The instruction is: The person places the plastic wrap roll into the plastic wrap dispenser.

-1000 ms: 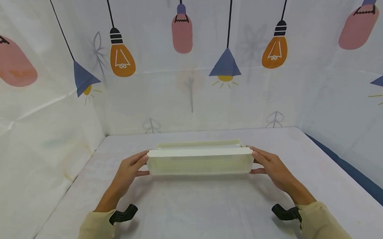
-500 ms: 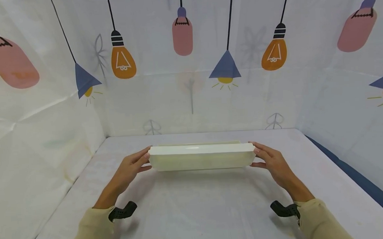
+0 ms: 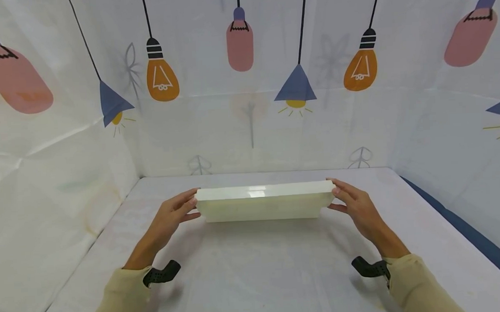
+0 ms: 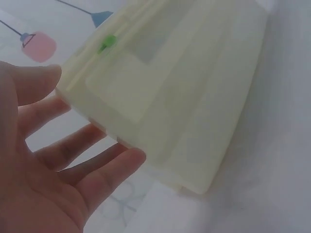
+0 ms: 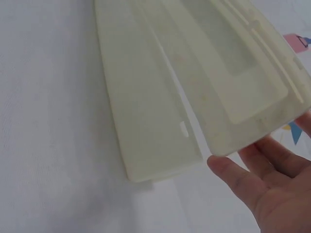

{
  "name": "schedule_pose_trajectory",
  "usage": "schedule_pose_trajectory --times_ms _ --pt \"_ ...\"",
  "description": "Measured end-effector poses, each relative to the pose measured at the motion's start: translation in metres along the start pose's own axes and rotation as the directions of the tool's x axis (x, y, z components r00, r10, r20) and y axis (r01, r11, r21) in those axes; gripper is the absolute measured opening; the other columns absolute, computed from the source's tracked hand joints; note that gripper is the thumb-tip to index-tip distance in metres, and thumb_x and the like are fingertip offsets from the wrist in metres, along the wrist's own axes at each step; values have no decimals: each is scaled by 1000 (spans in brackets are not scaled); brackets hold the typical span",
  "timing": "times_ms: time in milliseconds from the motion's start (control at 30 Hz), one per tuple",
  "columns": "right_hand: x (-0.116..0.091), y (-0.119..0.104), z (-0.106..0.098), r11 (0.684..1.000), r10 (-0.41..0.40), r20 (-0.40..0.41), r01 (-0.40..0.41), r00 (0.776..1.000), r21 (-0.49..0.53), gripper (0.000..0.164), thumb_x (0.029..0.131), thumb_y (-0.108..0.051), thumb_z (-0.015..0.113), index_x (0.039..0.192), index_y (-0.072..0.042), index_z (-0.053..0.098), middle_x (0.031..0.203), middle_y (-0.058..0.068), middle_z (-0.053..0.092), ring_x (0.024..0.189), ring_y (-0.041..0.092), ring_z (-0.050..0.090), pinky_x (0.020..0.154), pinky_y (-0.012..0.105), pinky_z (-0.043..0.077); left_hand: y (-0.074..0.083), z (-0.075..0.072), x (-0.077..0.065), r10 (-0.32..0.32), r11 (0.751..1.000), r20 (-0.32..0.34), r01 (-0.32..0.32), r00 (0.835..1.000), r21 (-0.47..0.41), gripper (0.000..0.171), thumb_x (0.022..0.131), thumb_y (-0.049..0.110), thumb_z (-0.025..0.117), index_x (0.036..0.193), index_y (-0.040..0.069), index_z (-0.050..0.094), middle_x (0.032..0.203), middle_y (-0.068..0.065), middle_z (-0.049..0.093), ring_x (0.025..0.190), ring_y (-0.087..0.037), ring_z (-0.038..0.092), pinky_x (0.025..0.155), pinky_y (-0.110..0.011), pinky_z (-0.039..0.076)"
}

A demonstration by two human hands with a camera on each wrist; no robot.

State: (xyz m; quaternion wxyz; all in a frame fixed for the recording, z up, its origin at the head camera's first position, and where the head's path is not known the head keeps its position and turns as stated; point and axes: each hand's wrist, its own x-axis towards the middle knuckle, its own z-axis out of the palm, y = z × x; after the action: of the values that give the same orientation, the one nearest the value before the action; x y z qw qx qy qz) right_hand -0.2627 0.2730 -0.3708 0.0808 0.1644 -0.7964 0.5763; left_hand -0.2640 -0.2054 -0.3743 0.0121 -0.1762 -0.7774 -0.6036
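Observation:
A long, pale cream plastic box (image 3: 260,209) stands mid-table, its lid (image 3: 265,191) lying over the top. My left hand (image 3: 171,220) holds the lid's left end, with fingertips along its edge and the thumb (image 4: 41,82) at the far corner. At the other end my right hand (image 3: 357,212) grips the lid's edge with its fingers. A narrow gap between the lid (image 5: 218,131) and the box's wall (image 5: 141,121) shows in the right wrist view. On the lid in the left wrist view is a small green piece (image 4: 108,43), too blurred to identify. The box's inside is hidden.
A white-covered table (image 3: 263,271) spreads around the box. White sheets printed with hanging lamps form a back wall (image 3: 215,125) and side walls. A blue strip (image 3: 458,219) runs along the right table edge. Black wrist mounts (image 3: 162,274) sit on both forearms.
Both hands have brought the lid up and back over the box. The box's far rim, visible behind the lid earlier, is now hidden beneath it.

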Motion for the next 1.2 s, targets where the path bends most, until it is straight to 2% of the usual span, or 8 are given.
schedule_pose_trajectory --times_ms 200,467,600,700,800,967,1100,1200 --pt "1 -4 2 1000 -9 -13 9 1000 28 54 107 -26 50 152 2 38 154 23 38 128 31 52 91 30 54 1 0 -1 43 999 -32 -44 999 -12 54 104 27 58 148 -1 44 148 -20 47 127 -40 54 93 -37 54" --pt "5 -1 7 988 -29 -81 41 996 152 54 106 -22 54 148 9 40 148 24 42 124 21 55 94 29 52 3 2 2 95 994 -37 -96 995 -44 51 102 16 60 146 -5 45 145 -24 49 128 -41 52 97 -38 52" --pt "8 1 10 966 -61 -87 80 994 246 58 105 -20 55 151 10 34 154 20 38 127 14 52 100 29 48 1 1 2 100 995 -44 -101 994 -25 50 102 14 61 147 -2 47 143 -20 53 125 -30 57 96 -29 52" --pt "8 2 11 960 -61 -83 82 995 269 61 105 -21 56 152 9 31 157 17 36 128 9 50 102 28 46 0 1 1 106 994 -54 -107 993 -20 52 101 17 63 147 -1 47 144 -17 53 122 -19 60 95 -25 51" --pt "6 5 10 962 -60 -72 77 996 262 61 105 -21 56 153 8 30 157 18 34 128 7 50 102 28 45 -3 2 1 114 993 -52 -115 992 -11 54 102 19 62 149 0 45 145 -17 51 122 -15 60 96 -25 50" --pt "7 7 8 964 -77 -60 89 995 252 59 106 -20 54 152 7 31 157 23 32 133 9 47 105 29 41 -6 4 6 135 990 -59 -133 989 40 52 103 21 60 149 2 45 146 -15 51 127 -24 56 98 -21 48" --pt "8 5 8 974 -65 -44 73 997 214 59 105 -21 56 153 5 33 157 25 33 138 16 43 104 22 42 -7 4 8 148 988 -93 -142 985 67 48 103 18 59 148 4 48 144 -15 53 131 -30 52 97 -17 46" --pt "8 5 9 979 -54 -34 60 998 194 59 104 -20 57 152 6 35 157 24 32 139 15 42 101 15 42 -11 6 9 148 986 -112 -139 983 87 46 103 15 58 147 3 48 146 -15 52 133 -30 49 96 -15 45"
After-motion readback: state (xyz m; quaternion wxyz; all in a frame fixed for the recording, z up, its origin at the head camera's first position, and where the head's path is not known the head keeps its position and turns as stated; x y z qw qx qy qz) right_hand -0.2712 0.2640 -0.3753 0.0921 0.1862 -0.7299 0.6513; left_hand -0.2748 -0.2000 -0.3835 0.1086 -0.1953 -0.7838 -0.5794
